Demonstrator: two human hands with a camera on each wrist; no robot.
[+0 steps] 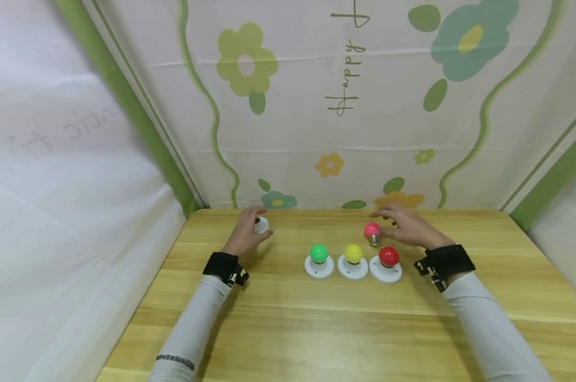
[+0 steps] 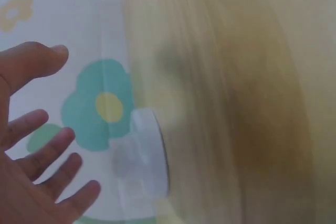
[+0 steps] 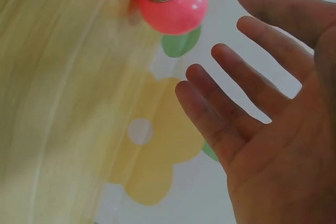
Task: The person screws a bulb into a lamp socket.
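A white lamp socket [image 2: 152,153] stands on the table at the far left, partly hidden behind my left hand [image 1: 249,232] in the head view. In the left wrist view that hand's fingers are spread and apart from the socket. A pink light bulb [image 1: 372,230] with a silver screw base lies on the table at the back right. Close to its right is my right hand [image 1: 407,227]; the right wrist view shows its fingers extended, with a gap between them and the bulb [image 3: 176,9].
In a row at the table's middle stand three white round sockets, fitted with a green bulb [image 1: 318,253], a yellow bulb [image 1: 353,253] and a red bulb [image 1: 389,257]. Behind the wooden table [image 1: 288,329] hangs a flowered curtain [image 1: 288,132]; white cloth hangs at both sides.
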